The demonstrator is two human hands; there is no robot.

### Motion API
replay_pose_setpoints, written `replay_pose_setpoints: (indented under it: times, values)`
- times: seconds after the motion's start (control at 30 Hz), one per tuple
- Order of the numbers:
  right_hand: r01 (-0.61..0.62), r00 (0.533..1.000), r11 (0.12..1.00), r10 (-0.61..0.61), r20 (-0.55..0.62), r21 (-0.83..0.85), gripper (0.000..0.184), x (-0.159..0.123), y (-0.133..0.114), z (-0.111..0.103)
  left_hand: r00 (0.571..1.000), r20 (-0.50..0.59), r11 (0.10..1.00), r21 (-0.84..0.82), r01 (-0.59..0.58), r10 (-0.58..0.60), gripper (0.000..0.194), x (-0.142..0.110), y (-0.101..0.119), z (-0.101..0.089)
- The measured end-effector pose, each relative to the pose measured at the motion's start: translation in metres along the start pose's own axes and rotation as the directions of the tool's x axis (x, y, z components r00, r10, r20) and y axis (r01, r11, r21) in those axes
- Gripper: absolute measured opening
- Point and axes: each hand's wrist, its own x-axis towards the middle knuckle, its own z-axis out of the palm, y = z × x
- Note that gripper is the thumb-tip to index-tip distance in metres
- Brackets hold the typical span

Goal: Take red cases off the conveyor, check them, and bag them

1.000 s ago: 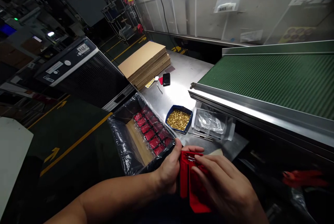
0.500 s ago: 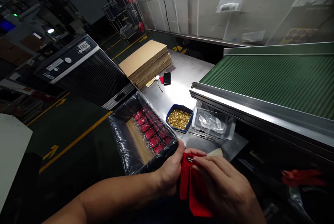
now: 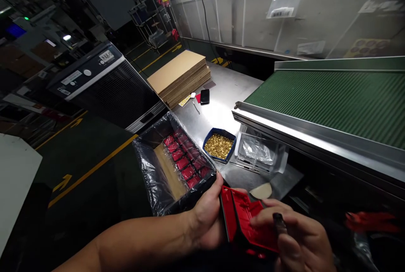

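This is a factory packing station. A green conveyor belt fills the right of the frame beside a steel surface. Flat cardboard sheets are stacked at upper centre. A bag-lined box holds rows of red parts. Yellow floor lines cross the lower left, below a grey machine cabinet.

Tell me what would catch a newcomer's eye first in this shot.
Probably the bright red plastic case at bottom centre, held open between the left hand and right hand. Just left of it, a carton lined with black plastic holds rows of similar red pieces, and behind it a blue tray of small gold parts glints on the steel table, beside the green conveyor belt.
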Motion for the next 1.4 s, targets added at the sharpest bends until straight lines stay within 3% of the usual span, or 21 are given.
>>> replay_pose_setpoints:
  times: [0.07,0.13,0.2,0.27,0.3,0.33,0.4,0.47,0.6,0.67,0.8,0.87,0.97,1.07,1.17,1.23,1.3,1.4]
  values:
    - [0.022,1.0,0.984,-0.021,-0.008,0.178,0.025,0.003,0.005,0.007,0.999,-0.043,0.999,0.05,0.011,-0.009,0.085,0.002,-0.004,-0.003]
    - [-0.152,0.982,0.915,0.182,-0.046,0.374,0.022,0.009,0.008,0.014,0.985,-0.125,0.969,0.233,-0.087,0.118,0.079,0.003,-0.007,-0.01]
    - [-0.34,0.906,0.77,0.422,-0.03,0.54,0.028,0.017,0.009,0.019,0.925,-0.11,0.817,0.514,-0.26,0.363,0.075,0.0,-0.006,-0.015]
    - [-0.461,0.836,0.65,0.546,0.052,0.604,0.04,0.024,0.012,0.02,0.835,0.084,0.528,0.738,-0.419,0.544,0.068,-0.009,-0.002,-0.013]
    - [-0.501,0.813,0.608,0.574,0.095,0.616,0.045,0.027,0.014,0.02,0.803,0.218,0.384,0.789,-0.479,0.555,0.062,-0.015,0.001,-0.009]
    - [-0.534,0.792,0.573,0.597,0.129,0.622,0.047,0.029,0.017,0.019,0.783,0.339,0.273,0.803,-0.53,0.522,0.057,-0.021,0.004,-0.004]
    - [-0.584,0.743,0.506,0.648,0.166,0.635,0.046,0.031,0.024,0.016,0.769,0.484,0.176,0.788,-0.591,0.417,0.052,-0.033,0.009,0.006]
    - [-0.6,0.705,0.447,0.688,0.173,0.664,0.04,0.032,0.03,0.014,0.783,0.513,0.202,0.775,-0.598,0.352,0.053,-0.039,0.011,0.013]
    - [-0.611,0.686,0.405,0.699,0.2,0.68,0.04,0.032,0.035,0.012,0.802,0.492,0.242,0.778,-0.58,0.34,0.053,-0.039,0.012,0.015]
    - [-0.628,0.681,0.407,0.699,0.216,0.664,0.045,0.032,0.035,0.011,0.812,0.474,0.276,0.775,-0.568,0.339,0.051,-0.036,0.011,0.013]
    - [-0.655,0.678,0.438,0.701,0.222,0.616,0.048,0.033,0.035,0.008,0.873,0.373,0.435,0.761,-0.481,0.313,0.047,-0.03,0.006,0.01]
    - [-0.671,0.685,0.472,0.691,0.232,0.572,0.048,0.034,0.035,0.006,0.895,0.325,0.46,0.773,-0.438,0.306,0.049,-0.027,0.004,0.008]
    - [-0.675,0.72,0.57,0.647,0.25,0.469,0.05,0.036,0.035,0.004,0.875,0.307,0.361,0.821,-0.443,0.375,0.053,-0.024,0.004,0.007]
    - [-0.617,0.787,0.719,0.577,0.219,0.321,0.052,0.036,0.032,0.003,0.806,0.433,0.099,0.855,-0.509,0.403,0.058,-0.024,0.01,0.011]
    - [-0.574,0.819,0.789,0.549,0.167,0.218,0.053,0.038,0.032,0.002,0.805,0.5,-0.086,0.861,-0.501,0.319,0.056,-0.024,0.016,0.015]
    - [-0.551,0.832,0.796,0.546,0.096,0.25,0.052,0.041,0.036,-0.002,0.809,0.48,-0.104,0.874,-0.475,0.341,0.052,-0.023,0.017,0.014]
    - [-0.505,0.842,0.803,0.539,-0.024,0.316,0.054,0.044,0.044,-0.007,0.784,0.46,-0.055,0.874,-0.483,0.417,0.051,-0.021,0.016,0.01]
    - [-0.531,0.769,0.714,0.632,-0.093,0.456,0.065,0.044,0.056,-0.013,0.749,0.449,0.092,0.826,-0.556,0.488,0.05,-0.014,0.011,0.002]
